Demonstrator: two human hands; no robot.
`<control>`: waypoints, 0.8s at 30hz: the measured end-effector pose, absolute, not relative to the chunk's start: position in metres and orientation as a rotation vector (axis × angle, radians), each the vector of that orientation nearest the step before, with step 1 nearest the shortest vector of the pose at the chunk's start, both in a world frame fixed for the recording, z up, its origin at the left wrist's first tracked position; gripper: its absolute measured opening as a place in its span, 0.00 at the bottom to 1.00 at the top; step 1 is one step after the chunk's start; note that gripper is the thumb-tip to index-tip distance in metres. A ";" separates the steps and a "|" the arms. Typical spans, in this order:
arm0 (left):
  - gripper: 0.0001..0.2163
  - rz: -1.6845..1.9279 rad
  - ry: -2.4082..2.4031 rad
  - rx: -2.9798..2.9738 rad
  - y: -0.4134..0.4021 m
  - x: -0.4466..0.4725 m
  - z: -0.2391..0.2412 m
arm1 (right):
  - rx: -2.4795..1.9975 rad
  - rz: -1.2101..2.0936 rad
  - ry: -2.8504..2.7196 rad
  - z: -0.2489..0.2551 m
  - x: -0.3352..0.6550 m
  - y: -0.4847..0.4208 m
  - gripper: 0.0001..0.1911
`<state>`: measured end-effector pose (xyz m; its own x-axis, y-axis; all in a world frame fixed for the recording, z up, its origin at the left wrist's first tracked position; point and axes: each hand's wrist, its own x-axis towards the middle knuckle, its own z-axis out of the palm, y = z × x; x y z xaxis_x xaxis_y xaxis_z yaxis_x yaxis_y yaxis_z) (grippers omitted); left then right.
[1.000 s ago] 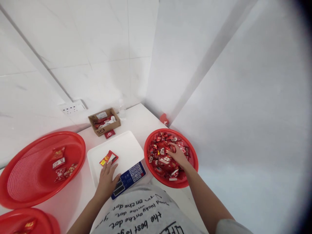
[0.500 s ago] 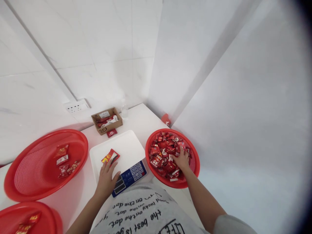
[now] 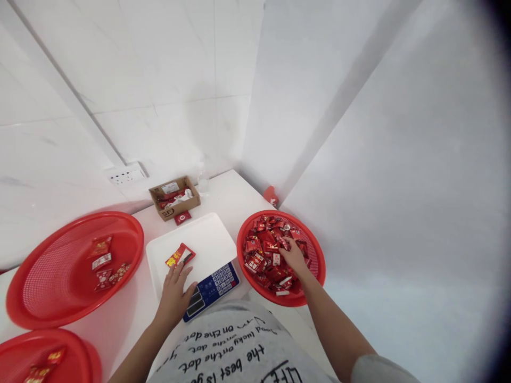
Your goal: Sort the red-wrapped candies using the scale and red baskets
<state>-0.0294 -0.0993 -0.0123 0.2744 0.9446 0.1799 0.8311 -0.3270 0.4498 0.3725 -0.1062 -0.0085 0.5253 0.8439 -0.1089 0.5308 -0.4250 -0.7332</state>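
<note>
My left hand [image 3: 175,290] lies with fingers stretched out on the white scale tray [image 3: 209,234]. Its fingertips touch the lower edge of a flat red and gold packet [image 3: 180,255]. My right hand [image 3: 294,257] is inside the red mesh basket [image 3: 321,263] on the right, which holds many small red wrapped packets [image 3: 259,246]. Its fingers are closed around a small red packet with pale marks [image 3: 284,243], partly hidden by the fingers. The scale's blue keypad panel [image 3: 211,290] faces me, in front of the tray.
A larger red basket [image 3: 43,284] with several packets stands at the left, another red basket [image 3: 85,354] below it. Behind the scale are a small cardboard box [image 3: 171,213], a red packet [image 3: 182,217] and a clear bottle [image 3: 203,183]. Walls close off the back and right.
My right hand has shifted slightly left among the packets, and its fingers have drawn together on a small red packet. My left hand has stayed in place.
</note>
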 end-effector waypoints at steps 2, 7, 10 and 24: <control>0.19 0.630 1.610 2.300 -0.100 -0.028 -0.012 | -2.049 0.657 -1.186 -0.004 0.361 -0.103 0.23; 0.19 0.631 1.594 2.321 -0.101 -0.027 -0.013 | -1.942 0.709 -1.373 0.002 0.344 -0.100 0.23; 0.19 0.616 1.614 2.315 -0.101 -0.029 -0.014 | -2.004 0.633 -1.386 -0.004 0.344 -0.099 0.23; 0.18 0.622 1.653 2.235 -0.103 -0.032 -0.010 | -2.288 0.580 -1.199 -0.020 0.367 -0.099 0.13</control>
